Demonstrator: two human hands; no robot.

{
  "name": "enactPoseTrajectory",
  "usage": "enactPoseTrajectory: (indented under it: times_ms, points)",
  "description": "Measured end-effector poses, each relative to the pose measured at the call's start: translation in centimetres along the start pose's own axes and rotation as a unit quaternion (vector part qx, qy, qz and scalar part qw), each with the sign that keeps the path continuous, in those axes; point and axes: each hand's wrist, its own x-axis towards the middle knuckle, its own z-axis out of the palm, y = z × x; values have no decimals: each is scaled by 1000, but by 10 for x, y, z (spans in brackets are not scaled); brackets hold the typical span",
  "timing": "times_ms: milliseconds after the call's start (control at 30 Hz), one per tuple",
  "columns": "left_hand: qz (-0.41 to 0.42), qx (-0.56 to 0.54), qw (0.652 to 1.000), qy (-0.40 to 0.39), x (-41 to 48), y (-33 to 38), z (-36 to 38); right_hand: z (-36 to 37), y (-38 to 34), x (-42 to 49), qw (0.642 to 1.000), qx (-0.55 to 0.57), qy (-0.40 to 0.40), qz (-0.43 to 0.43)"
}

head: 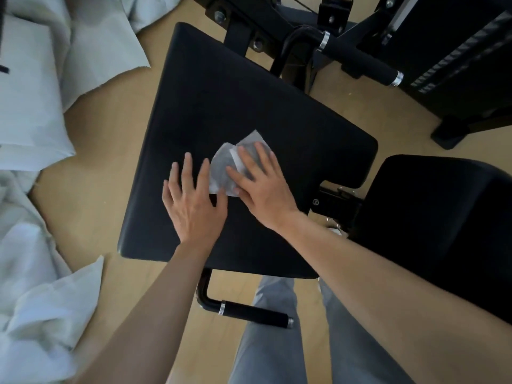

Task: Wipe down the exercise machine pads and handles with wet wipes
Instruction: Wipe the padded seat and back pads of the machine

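Pressing wet wipe [219, 173] onto pad [243, 90], right hand [260, 188] flat open, left hand [194, 207] likewise

Both my bare forearms reach forward and angle inward, bringing my hands side by side. My left hand [194, 209] is palm down, fingers straight and spread apart, the thumb stretched out toward my right hand. My right hand [260, 189] lies flat just beside it, wrist bent slightly, fingers [246, 162] straight and fanned, pressing down on the wet wipe [219, 173]
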Motion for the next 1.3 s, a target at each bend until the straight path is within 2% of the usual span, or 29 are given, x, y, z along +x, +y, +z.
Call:
enactPoseTrajectory:
  times_ms: [100, 267, 367, 433, 533, 600, 667, 733, 833, 967, 1033, 1100, 1200, 1267, 1300]
  points:
    - [16, -1, 999, -34, -6, -6, 1, -8, 30, 8, 999, -41, 17, -11]
    - [0, -11, 999, -35, -5, -1, 2, -40, 84, 18, 986, -39, 57, 150]
    - [-2, -11, 999, -38, -5, 0, 3, -45, 75, 35, 977, -58, 49, 200]
    - [-3, -10, 999, -42, -5, 0, 3, -39, 55, 50, 985, -78, 12, 153]
    - [1, -11, 999, -44, -5, -2, 3, -27, 21, 70, 996, -83, -38, 6]
    - [7, -7, 999, -47, -5, -4, 4, -20, 13, 70, 987, -98, -68, -105]
    - [11, -7, 999, -46, -5, -5, 5, -20, 23, 61, 977, -116, -91, -155]
    - [12, -7, 999, -46, -6, -4, 6, -27, 43, 57, 977, -138, -99, -126]
    - [16, 6, 999, -50, -5, -3, 6, -41, 59, 73, 985, -137, -97, -29]
    - [15, 7, 999, -49, -4, -2, 5, -46, 38, 117, 992, -108, -54, 26]
    - [17, -3, 999, -42, -3, -3, 6, -40, 22, 132, 992, -113, -53, 3]
    - [21, -17, 999, -33, -4, -6, 6, -28, 8, 130, 988, -130, -64, -59]
    - [20, -37, 999, -15, -13, -12, 5, -12, -1, 92, 976, -139, -80, -145]
    - [10, -25, 1000, -10, -28, -14, 4, -12, 9, 59, 973, -135, -101, -155]
    - [6, -16, 1000, -15, -36, -15, 4, -14, 18, 44, 976, -135, -109, -134]
